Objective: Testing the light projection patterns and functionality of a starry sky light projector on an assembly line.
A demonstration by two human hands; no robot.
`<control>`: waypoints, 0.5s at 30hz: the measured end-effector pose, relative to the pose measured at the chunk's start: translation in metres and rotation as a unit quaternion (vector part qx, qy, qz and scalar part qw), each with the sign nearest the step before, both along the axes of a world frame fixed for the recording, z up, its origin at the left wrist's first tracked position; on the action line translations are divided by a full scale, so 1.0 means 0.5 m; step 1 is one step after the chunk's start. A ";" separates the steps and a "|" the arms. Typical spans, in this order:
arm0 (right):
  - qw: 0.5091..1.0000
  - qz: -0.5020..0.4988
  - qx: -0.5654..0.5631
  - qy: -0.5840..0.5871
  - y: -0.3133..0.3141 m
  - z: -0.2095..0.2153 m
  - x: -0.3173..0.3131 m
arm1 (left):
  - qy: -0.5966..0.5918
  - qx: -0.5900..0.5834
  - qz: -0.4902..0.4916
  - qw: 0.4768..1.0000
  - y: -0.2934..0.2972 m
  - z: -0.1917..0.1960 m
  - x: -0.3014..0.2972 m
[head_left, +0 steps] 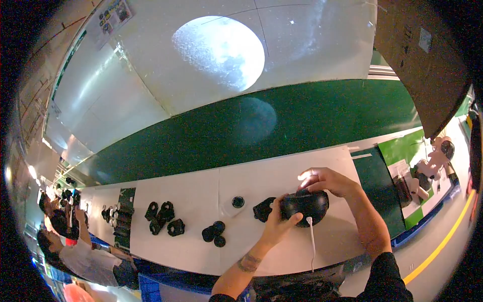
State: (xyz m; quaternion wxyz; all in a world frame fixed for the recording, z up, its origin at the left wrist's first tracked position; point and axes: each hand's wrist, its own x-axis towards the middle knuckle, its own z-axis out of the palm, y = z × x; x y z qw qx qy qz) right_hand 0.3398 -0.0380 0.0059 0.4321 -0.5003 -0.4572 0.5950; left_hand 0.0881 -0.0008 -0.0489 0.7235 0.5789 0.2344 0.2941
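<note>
Both of my hands are on a rounded black housing that sits on the white worktable. My left hand grips its near left side, thumb against the shell. My right hand curls over its top from the far side. A white cable hangs from the housing toward me. A smaller black part lies just left of the housing, touching or nearly touching it.
Left along the table lie a small round black cap, a pair of black knobs and several black parts. A green conveyor belt runs behind. Other people work at far left. Another workstation sits at right.
</note>
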 end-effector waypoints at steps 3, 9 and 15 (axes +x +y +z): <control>1.000 -0.013 0.000 -0.004 0.004 -0.004 -0.001 | -0.003 0.006 0.002 1.000 0.000 0.001 0.000; 0.997 -0.029 0.011 -0.075 0.004 -0.009 -0.006 | 0.016 0.029 0.006 0.999 0.002 0.000 -0.001; 0.993 0.000 -0.011 -0.122 -0.015 0.013 0.003 | 0.017 0.042 0.011 0.999 0.001 0.003 0.000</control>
